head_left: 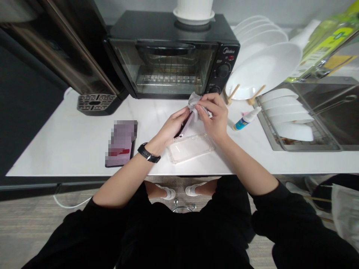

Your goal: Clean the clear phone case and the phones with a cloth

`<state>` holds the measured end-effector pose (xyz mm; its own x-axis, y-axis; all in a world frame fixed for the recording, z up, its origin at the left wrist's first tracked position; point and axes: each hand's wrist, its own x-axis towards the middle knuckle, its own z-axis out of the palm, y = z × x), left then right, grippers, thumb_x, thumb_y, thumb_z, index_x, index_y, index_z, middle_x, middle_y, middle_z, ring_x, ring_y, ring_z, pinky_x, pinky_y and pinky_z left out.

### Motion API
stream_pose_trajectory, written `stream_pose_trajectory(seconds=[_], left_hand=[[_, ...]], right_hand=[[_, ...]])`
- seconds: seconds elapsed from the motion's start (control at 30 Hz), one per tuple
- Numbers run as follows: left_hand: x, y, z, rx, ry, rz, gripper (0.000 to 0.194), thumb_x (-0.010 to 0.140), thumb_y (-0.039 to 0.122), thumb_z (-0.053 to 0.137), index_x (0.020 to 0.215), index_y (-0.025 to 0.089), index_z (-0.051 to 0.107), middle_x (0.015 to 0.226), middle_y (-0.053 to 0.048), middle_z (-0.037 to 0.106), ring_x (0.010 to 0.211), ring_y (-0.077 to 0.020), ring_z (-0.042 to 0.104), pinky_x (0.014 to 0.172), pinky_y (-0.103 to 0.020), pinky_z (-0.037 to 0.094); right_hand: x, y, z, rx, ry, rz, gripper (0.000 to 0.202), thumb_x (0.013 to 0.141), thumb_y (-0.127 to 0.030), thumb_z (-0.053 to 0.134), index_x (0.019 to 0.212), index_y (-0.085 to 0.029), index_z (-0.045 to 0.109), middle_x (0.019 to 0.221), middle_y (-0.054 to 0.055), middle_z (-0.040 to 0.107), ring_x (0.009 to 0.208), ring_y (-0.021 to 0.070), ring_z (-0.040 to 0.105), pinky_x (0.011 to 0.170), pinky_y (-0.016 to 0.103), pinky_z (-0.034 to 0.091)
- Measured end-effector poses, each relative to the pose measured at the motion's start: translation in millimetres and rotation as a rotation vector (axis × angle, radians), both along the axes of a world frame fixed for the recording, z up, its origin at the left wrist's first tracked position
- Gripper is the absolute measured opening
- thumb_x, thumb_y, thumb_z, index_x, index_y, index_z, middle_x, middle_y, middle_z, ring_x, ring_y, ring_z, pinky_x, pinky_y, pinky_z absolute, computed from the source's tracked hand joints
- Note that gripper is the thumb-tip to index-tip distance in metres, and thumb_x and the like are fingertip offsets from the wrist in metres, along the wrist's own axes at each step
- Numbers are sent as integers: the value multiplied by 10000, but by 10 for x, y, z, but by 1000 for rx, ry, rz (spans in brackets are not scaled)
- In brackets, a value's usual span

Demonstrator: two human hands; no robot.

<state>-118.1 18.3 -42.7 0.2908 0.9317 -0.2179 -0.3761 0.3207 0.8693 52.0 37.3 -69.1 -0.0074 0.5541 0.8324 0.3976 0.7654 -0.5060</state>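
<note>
The left hand (173,126) grasps a smartphone (185,127), its long axis slanting away rightward; the right hand (215,113) pinches a whitish cloth (194,99).

Left wrist, just behind the left hand (175,125): one black band (149,152) with a silver-coloured buckle. Further back from the grip, both forearms: plain black sleeves (283,203), ending near the elbows. Torso, bodyward of the grip: black top (168,243). Legs: black bottoms (234,203). Feet, below the grip: white shoes (190,190), white socks (168,192).
</note>
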Motion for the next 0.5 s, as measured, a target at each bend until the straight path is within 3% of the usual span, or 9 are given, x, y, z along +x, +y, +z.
stream_pose_trajectory(seconds=[0.07,0.13,0.23,0.3,0.37,0.43,0.5], left_hand=[[-7,15,-30,3,5,23,198,1030,113,613,1004,138,807,591,46,602,438,-51,457,443,-160,358],[-21,34,-78,0,-34,26,195,981,101,644,1073,139,812,589,58,601,425,-52,455,419,-166,328],[-43,57,-134,34,-169,14,369,884,96,739,1243,163,791,753,40,718,569,-62,619,529,-142,452],[-46,62,-145,63,-234,7,412,841,64,751,1239,168,783,829,27,749,694,-80,699,641,-145,530],[-39,55,-133,50,-239,1,288,854,55,731,1118,157,780,762,37,706,661,-79,687,629,-146,532],[-30,39,-101,-26,-175,3,83,911,86,704,948,155,731,645,58,605,518,-64,593,500,-142,448],[-32,17,-52,-96,-106,-20,93,984,145,663,894,167,677,609,62,549,423,-55,494,399,-152,334]], right_hand=[[-34,-34,-4,0,-33,117,155,1052,-402,720,1048,-309,844,1048,34,704,980,192,697,861,393,627],[-82,-94,-2,5,-83,239,135,1046,-385,730,1079,-320,845,1065,32,705,991,190,692,869,397,639],[-157,-201,4,5,-146,404,146,1047,-360,729,1133,-311,836,1098,37,698,1002,183,683,823,371,654],[-186,-242,4,7,-166,473,154,1053,-341,719,1160,-310,825,1112,36,690,998,176,679,785,348,652],[-180,-237,-1,21,-170,477,160,1061,-326,704,1174,-319,817,1121,34,687,999,176,677,788,349,648],[-136,-184,-9,28,-157,404,163,1071,-336,683,1169,-329,814,1124,34,684,1022,189,678,834,381,648],[-59,-100,-18,6,-129,276,174,1080,-383,663,1148,-335,816,1133,41,680,1062,212,683,904,432,648]])
